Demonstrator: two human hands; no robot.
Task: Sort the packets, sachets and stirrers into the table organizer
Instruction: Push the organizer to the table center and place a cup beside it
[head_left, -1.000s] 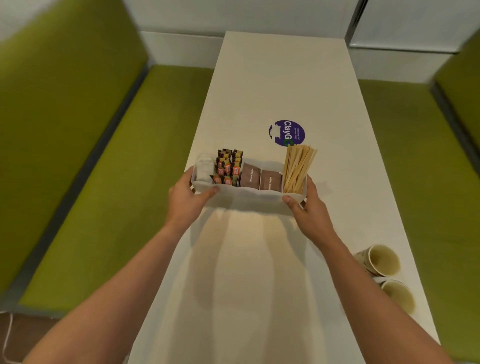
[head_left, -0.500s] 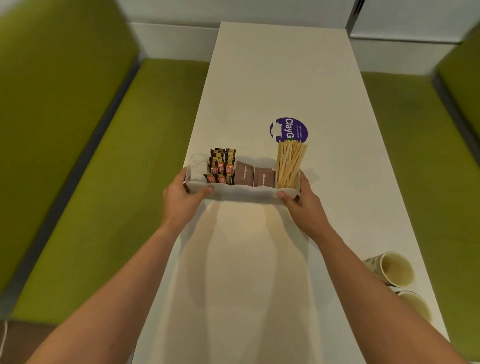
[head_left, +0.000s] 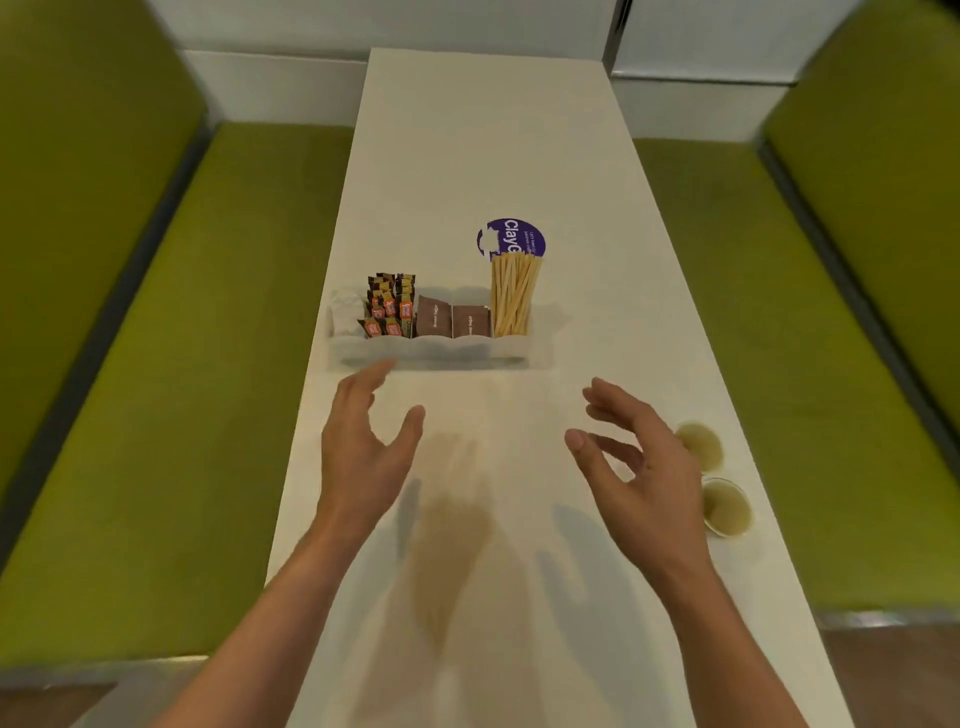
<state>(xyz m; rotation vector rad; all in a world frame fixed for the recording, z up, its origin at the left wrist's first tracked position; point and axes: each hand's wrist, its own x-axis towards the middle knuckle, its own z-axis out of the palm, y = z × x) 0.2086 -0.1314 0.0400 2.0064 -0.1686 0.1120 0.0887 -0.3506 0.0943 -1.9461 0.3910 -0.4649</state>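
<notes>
**Q:** Where is the organizer, and what does it hold?

**A:** A pale, translucent table organizer (head_left: 431, 353) sits across a long white table (head_left: 493, 130), with its left end close to the table's left edge. Left to right, its compartments hold white packets (head_left: 345, 312), small orange and brown sachets (head_left: 389, 306) standing on end, two brown sugar packets (head_left: 452, 322), and a tall bundle of wooden stirrers (head_left: 511, 296). Nothing loose shows on the tabletop, so the sorting looks finished

**Q:** And the hands?

**A:** Both are empty and hover on the near side of the organizer. The left hand (head_left: 363, 452) has its fingers loosely spread and gently curved. Its fingertips are just at the front wall, and whether they touch it cannot be told. The right hand (head_left: 639, 467), fingers spread and relaxed, is apart from the organizer and just beside two paper cups (head_left: 698, 444) at the table's right edge

**Q:** What could go wrong from here?

**A:** Probably a stray nudge. The stirrers rise well above their compartment wall, so a bump from the left fingertips could tip the bundle out or push the organizer towards the nearby edge. A sideways sweep of the right hand could knock the cups off the table
</notes>
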